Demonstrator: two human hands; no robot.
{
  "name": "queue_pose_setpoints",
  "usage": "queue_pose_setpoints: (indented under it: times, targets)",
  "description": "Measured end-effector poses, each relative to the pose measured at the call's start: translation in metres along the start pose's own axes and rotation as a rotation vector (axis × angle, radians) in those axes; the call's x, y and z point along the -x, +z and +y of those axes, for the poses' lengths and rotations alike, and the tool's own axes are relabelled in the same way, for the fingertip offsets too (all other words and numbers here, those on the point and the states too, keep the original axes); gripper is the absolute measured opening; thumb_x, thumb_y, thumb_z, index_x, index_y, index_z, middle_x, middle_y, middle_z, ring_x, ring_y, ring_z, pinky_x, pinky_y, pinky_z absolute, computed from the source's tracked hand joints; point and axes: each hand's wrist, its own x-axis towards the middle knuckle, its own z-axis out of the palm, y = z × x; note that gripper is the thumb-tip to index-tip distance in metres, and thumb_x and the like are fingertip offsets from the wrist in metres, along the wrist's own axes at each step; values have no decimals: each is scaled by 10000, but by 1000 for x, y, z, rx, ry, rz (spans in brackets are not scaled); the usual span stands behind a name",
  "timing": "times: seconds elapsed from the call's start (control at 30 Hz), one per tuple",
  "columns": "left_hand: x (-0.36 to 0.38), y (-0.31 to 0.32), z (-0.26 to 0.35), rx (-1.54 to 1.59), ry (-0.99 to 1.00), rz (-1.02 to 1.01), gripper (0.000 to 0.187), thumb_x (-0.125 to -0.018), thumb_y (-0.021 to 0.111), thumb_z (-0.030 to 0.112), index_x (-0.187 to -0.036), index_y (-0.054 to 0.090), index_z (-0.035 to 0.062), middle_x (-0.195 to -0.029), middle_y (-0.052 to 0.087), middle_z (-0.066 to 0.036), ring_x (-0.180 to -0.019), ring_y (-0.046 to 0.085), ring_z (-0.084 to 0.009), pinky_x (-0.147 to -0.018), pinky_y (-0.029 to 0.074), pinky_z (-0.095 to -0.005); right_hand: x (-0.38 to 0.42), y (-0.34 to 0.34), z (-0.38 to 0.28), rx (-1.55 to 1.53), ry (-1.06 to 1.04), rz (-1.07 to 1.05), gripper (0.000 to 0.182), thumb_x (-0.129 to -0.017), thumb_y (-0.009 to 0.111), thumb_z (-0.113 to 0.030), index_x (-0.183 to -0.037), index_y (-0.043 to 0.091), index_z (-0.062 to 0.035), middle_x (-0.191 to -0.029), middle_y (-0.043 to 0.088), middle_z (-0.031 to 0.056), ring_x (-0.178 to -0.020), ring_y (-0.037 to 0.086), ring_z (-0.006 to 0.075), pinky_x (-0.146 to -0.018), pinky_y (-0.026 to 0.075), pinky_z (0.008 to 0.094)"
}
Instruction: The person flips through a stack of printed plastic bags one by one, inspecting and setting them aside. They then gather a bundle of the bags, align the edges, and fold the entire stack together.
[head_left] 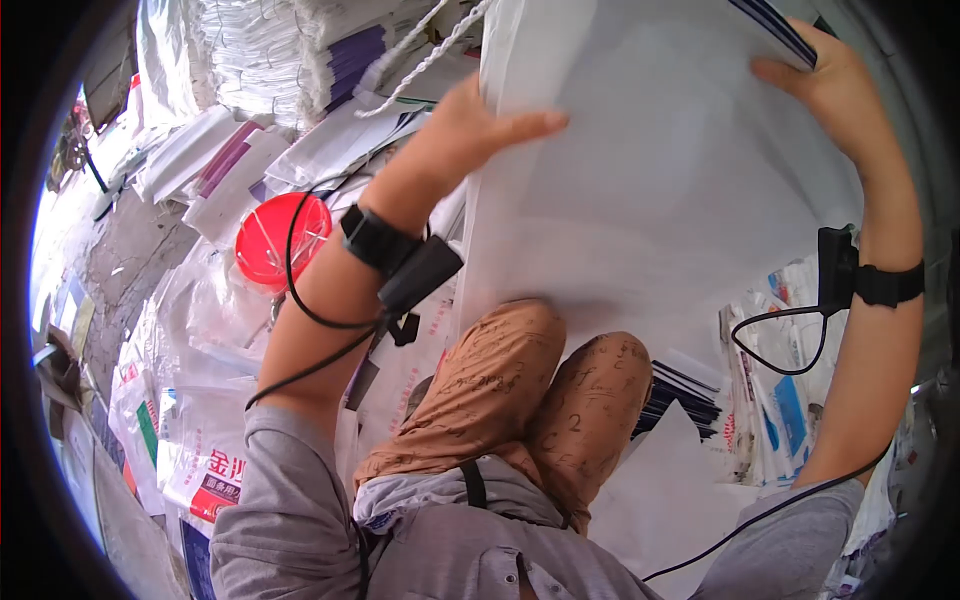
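Observation:
A large stack of white sheets [640, 180] stands in front of my knees and reaches the top of the view. My left hand [500, 125] is at its left edge, thumb stretched over the white surface, the other fingers hidden behind the edge. At the upper right, my right hand [815, 75] grips the stack's corner beside a dark blue striped edge [775, 30], with the thumb on the near face. Black straps with small black boxes and cables are on both my forearms.
A red bowl [283, 238] with thin strands in it sits left of my left forearm. Printed plastic bags [215, 465] lie at the lower left. Bundled white sacks [265, 65] are piled at the upper left. Folded printed bags [775, 400] stand right of my knees.

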Motion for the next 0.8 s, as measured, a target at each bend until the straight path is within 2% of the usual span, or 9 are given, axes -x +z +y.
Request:
queue_pose_setpoints:
  times: [0.17, 0.2, 0.23, 0.3, 0.4, 0.43, 0.63, 0.7, 0.8]
  targets:
    - [-54, 0, 63, -119, 230, 243, 500, -857, 732, 404, -1119, 672, -18, -1001, 697, -79, -916, 655, -162, -816, 510, -315, 6, -13, 9, -30, -109, -93, 443, -787, 767, -178, -1181, 639, -21, -958, 690, 61, -876, 610, 164, -834, 469, 297]
    - [-30, 21, 125, -128, 347, 181, 659, -811, 759, 451, -1246, 567, -5, -1144, 657, -176, -1044, 636, -287, -927, 516, -406, 9, -14, 7, -111, -213, -81, 456, -772, 781, -175, -1176, 640, -18, -959, 691, 66, -878, 612, 178, -842, 472, 302]
    - [-43, 19, 121, -216, 454, 190, 550, -852, 705, 396, -1208, 600, -9, -1106, 673, -164, -1013, 643, -277, -907, 507, -384, 12, -23, -1, -91, -176, -73, 456, -772, 781, -175, -1176, 640, -18, -959, 691, 66, -878, 612, 178, -842, 472, 302]
    - [-60, 14, 107, -288, 566, 177, 450, -893, 651, 342, -1170, 634, -12, -1069, 689, -152, -981, 650, -267, -886, 497, -362, 16, -43, -16, 54, 4, -253, 467, -825, 766, -286, -1209, 631, -59, -1077, 707, 151, -894, 682, 310, -852, 538, 393]
    - [-70, 10, 88, -62, 374, 219, 456, -884, 688, 342, -1150, 662, -27, -1045, 700, -130, -955, 658, -215, -856, 500, -324, 28, -21, 26, -166, -267, -123, 540, -826, 765, -386, -1277, 618, -126, -1115, 701, 164, -925, 676, 368, -901, 526, 411]
    - [-71, 8, 84, 7, 304, 240, 458, -881, 701, 343, -1143, 671, -32, -1038, 704, -122, -946, 660, -198, -846, 501, -311, 38, 0, 38, -178, -224, 102, 616, -763, 789, -344, -1219, 622, 35, -1056, 708, 129, -976, 652, 210, -892, 481, 311]
    - [-56, 4, 80, 222, 136, 328, 463, -891, 705, 327, -1154, 667, -52, -1036, 702, -126, -888, 668, -180, -835, 508, -296, 79, 16, 88, -397, 72, -383, 575, -720, 804, -293, -1186, 640, 2, -1033, 705, 167, -941, 658, 254, -856, 494, 331]
    - [-54, -5, 95, -123, -11, 331, 489, -889, 714, 325, -1193, 640, -50, -1032, 693, -115, -917, 660, -181, -844, 503, -290, 73, 16, 80, -355, 37, -287, 528, -717, 797, -284, -1148, 658, -14, -1023, 700, 178, -925, 656, 282, -837, 500, 352]
    - [-76, -44, 78, -103, 110, 294, 535, -886, 715, 320, -1267, 588, -33, -1109, 660, -107, -1013, 633, -185, -878, 486, -288, 57, 15, 62, -259, -31, -127, 446, -715, 781, -270, -1080, 682, -34, -998, 691, 189, -911, 652, 329, -807, 509, 392]
